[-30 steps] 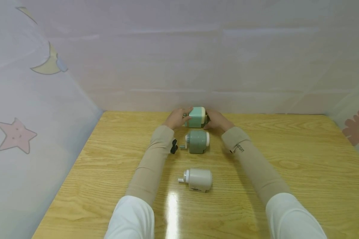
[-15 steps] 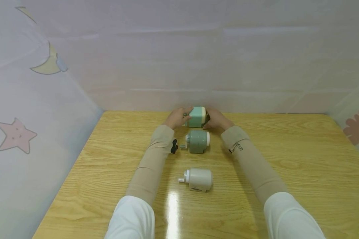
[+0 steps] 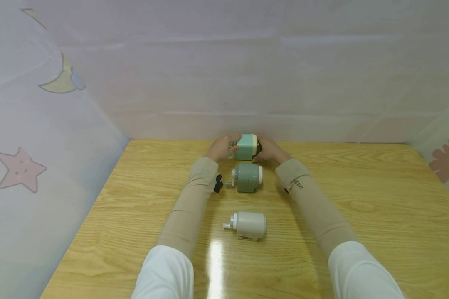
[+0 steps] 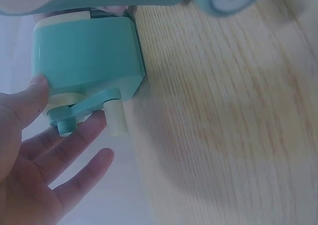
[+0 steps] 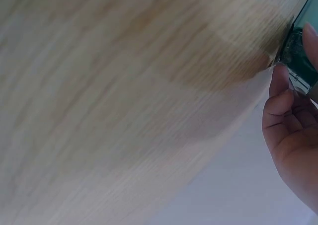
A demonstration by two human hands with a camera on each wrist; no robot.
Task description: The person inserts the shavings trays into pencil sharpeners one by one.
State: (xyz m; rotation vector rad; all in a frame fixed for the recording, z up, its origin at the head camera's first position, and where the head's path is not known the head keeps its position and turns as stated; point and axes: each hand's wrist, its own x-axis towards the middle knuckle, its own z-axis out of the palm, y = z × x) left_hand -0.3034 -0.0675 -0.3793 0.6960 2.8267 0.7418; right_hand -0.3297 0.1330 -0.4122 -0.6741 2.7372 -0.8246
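Observation:
A turquoise crank pencil sharpener [image 3: 246, 147] stands at the table's far edge with its cream front to the right. My left hand [image 3: 220, 148] grips its crank end; in the left wrist view the thumb [image 4: 31, 98] lies on the casing, and fingers reach beneath the crank [image 4: 92, 103]. At the opposite end my right hand [image 3: 270, 150] holds the dark see-through shavings drawer [image 5: 299, 56] with curled fingers. Part of that hand is cut off in the right wrist view. Nearer me sits a grey-green pencil sharpener [image 3: 247, 177], then an off-white one [image 3: 250, 225].
The wooden table [image 3: 134, 216] meets a pale cloth backdrop [image 3: 194, 83] just behind the turquoise sharpener. The grey-green sharpener lies between my forearms, close to the black strap piece [image 3: 218, 183] at my left cuff.
My right hand and forearm shift very slightly to the left. The left hand and all the sharpeners look unmoved.

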